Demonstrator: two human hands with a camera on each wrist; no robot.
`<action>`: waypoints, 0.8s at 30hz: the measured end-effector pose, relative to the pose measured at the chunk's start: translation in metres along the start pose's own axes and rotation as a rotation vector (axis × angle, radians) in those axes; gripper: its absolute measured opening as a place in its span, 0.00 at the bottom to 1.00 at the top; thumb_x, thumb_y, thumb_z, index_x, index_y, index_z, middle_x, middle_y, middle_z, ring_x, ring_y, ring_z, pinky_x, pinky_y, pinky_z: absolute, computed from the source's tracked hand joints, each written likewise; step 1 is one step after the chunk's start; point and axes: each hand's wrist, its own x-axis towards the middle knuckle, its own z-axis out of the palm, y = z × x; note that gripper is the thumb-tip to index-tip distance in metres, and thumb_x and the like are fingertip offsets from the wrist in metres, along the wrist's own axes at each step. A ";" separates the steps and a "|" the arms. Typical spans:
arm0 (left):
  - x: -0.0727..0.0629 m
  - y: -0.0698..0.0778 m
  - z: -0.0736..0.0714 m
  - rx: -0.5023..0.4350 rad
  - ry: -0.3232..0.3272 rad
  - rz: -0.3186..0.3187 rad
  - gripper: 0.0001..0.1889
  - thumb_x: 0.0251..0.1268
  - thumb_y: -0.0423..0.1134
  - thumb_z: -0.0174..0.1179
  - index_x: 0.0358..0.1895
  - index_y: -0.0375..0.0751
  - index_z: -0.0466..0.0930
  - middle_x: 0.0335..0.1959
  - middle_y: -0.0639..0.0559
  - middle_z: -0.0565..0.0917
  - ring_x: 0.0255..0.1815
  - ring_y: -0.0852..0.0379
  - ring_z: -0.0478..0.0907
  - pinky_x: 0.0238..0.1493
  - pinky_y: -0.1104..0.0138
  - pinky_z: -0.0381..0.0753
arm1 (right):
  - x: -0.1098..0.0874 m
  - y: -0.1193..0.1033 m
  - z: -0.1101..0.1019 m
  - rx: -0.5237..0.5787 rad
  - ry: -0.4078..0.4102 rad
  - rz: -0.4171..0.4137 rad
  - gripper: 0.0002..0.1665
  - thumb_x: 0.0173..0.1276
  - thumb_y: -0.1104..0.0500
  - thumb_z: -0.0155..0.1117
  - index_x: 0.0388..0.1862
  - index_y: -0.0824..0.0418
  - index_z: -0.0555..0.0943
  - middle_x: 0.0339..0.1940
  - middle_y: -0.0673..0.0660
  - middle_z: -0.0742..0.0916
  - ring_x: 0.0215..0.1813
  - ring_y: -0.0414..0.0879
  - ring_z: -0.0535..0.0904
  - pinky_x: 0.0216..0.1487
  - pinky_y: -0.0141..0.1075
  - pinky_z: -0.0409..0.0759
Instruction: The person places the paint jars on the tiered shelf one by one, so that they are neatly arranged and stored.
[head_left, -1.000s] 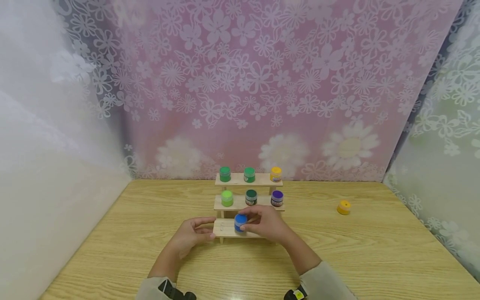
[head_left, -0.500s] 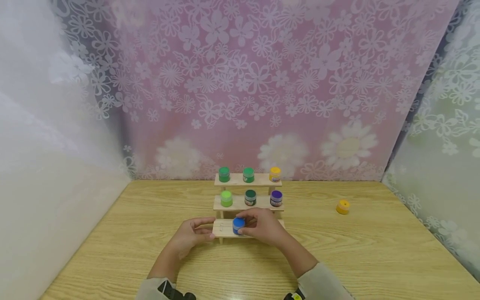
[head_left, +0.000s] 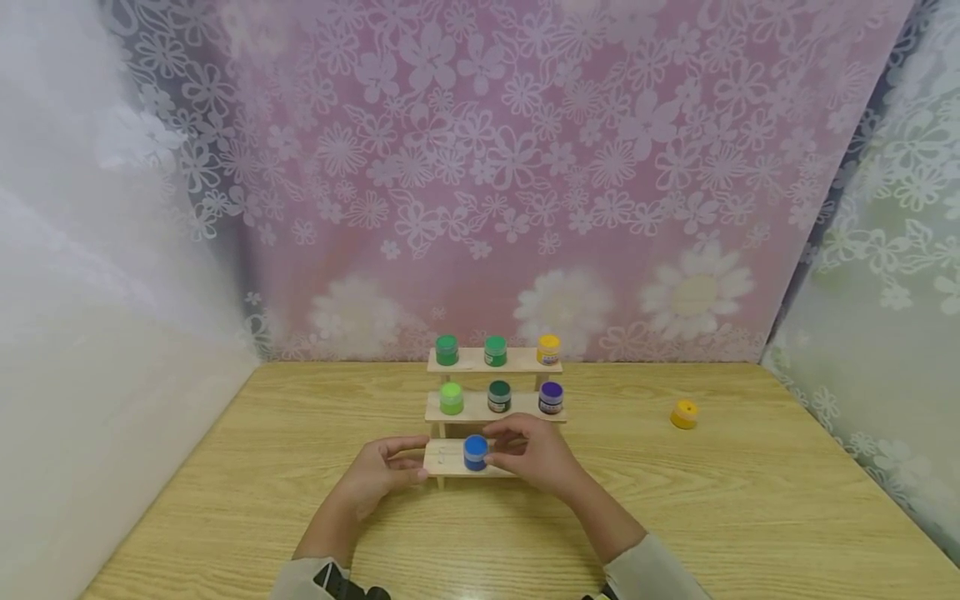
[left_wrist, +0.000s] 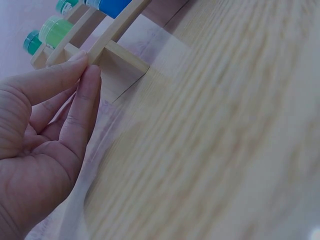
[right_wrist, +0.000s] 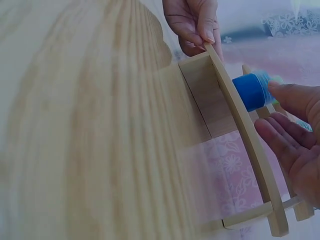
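Note:
A small blue paint jar [head_left: 476,452] stands upright on the lowest step of a three-step wooden stand [head_left: 444,467]. My left hand [head_left: 378,475] pinches the left end of that step between thumb and fingers, seen closely in the left wrist view. Just right of the jar is my right hand [head_left: 538,454], its fingers spread off the jar. In the right wrist view, the right thumb [right_wrist: 290,94] lies at the edge of the blue jar [right_wrist: 251,91]; whether it touches, I cannot tell. The right hand covers the lowest step's right part in the head view.
On the middle step are light green [head_left: 451,398], dark green [head_left: 498,397] and purple [head_left: 551,397] jars. The top step bears two green jars [head_left: 495,351] and a yellow one [head_left: 549,350]. Another yellow jar [head_left: 684,414] rests on the table [head_left: 675,500] at right.
The blue jar has shifted slightly left along the lowest step. My right fingers have loosened from it and drawn a little right. My left hand keeps its hold on the stand.

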 end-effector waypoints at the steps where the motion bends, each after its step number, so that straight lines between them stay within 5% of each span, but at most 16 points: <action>1: 0.000 -0.001 0.000 0.000 -0.002 0.003 0.31 0.58 0.27 0.68 0.66 0.29 0.71 0.57 0.37 0.78 0.45 0.50 0.83 0.46 0.59 0.83 | -0.001 0.000 -0.001 0.010 0.005 0.000 0.17 0.60 0.62 0.74 0.48 0.60 0.85 0.46 0.55 0.85 0.46 0.51 0.83 0.48 0.40 0.83; 24: 0.001 -0.002 -0.001 -0.009 -0.003 0.001 0.31 0.57 0.28 0.69 0.65 0.29 0.71 0.55 0.37 0.80 0.45 0.49 0.83 0.46 0.60 0.83 | -0.017 -0.004 -0.021 0.119 0.131 -0.030 0.13 0.60 0.64 0.74 0.44 0.64 0.84 0.45 0.58 0.83 0.45 0.57 0.82 0.44 0.37 0.84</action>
